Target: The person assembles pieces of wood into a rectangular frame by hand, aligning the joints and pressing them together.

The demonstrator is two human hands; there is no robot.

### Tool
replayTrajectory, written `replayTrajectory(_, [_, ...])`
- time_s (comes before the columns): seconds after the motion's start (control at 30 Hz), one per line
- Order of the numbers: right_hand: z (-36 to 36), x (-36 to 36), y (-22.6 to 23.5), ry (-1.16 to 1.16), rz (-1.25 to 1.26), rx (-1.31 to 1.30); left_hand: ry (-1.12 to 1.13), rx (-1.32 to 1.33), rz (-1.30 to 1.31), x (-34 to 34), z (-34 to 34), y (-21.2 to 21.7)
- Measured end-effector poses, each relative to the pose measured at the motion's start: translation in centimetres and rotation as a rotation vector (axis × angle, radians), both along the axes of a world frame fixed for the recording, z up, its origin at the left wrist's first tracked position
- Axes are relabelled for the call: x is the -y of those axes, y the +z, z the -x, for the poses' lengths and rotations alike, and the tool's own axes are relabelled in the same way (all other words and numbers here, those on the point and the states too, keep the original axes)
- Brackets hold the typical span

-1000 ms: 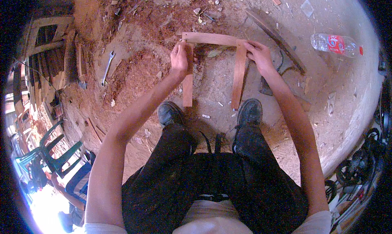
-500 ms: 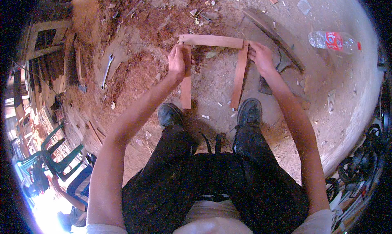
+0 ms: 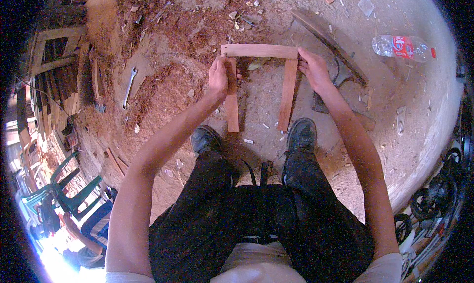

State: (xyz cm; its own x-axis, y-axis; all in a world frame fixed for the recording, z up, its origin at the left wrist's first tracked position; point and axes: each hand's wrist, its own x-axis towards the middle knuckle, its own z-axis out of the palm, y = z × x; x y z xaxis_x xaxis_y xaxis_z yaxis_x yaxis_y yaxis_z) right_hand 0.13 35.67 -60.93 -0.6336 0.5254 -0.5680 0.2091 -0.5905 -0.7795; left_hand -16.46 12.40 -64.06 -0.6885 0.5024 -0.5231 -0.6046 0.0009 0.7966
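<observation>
Three flat wooden strips form an upside-down U in front of my shoes. The crosspiece [image 3: 259, 50] lies over the tops of the left strip [image 3: 232, 100] and the right strip [image 3: 289, 93]. My left hand [image 3: 218, 76] is closed around the upper part of the left strip, just below the corner, with fingertips showing on its far side. At the other corner, my right hand [image 3: 314, 70] pinches the right strip's upper end and the crosspiece's end between thumb and fingers. Small dark holes show at the crosspiece's left end.
A wrench [image 3: 130, 88] lies on the dirt floor at left. To the right are a long dark wooden piece [image 3: 331, 46] and a clear plastic bottle [image 3: 405, 48]. Scrap wood and a green chair [image 3: 74, 191] stand at far left, near another person's arm [image 3: 81, 233]. Wood shavings cover the floor.
The crosspiece has shifted slightly right and now covers the right strip's top end. My left hand and the left strip have moved a little to the right.
</observation>
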Motion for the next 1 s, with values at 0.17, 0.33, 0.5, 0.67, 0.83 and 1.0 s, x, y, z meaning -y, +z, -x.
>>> replayTrajectory(0.17, [-0.5,-0.1,-0.3,0.053,-0.091,0.056,-0.033,-0.033,0.030,-0.6,-0.5,1.0])
replayTrajectory(0.33, [-0.6,-0.4,-0.8,0.087,-0.181,0.122,-0.118,-0.137,0.151,-0.8,0.0,2.0])
replayTrajectory(0.5, [0.5,-0.4,-1.7,0.172,-0.287,0.186,-0.305,-0.419,0.381,1.5,3.1,-2.2])
replayTrajectory(0.67, [-0.7,-1.9,-2.4,0.218,-0.273,0.178,-0.400,-0.223,0.393,-0.1,3.0,1.1])
replayTrajectory(0.83, [-0.2,-1.6,-1.7,0.222,-0.202,0.150,-0.356,-0.176,0.236,0.2,3.6,0.7])
replayTrajectory(1.0, [-0.6,-1.7,-2.3,0.227,-0.203,0.108,-0.390,-0.130,0.210,0.5,4.5,-0.4])
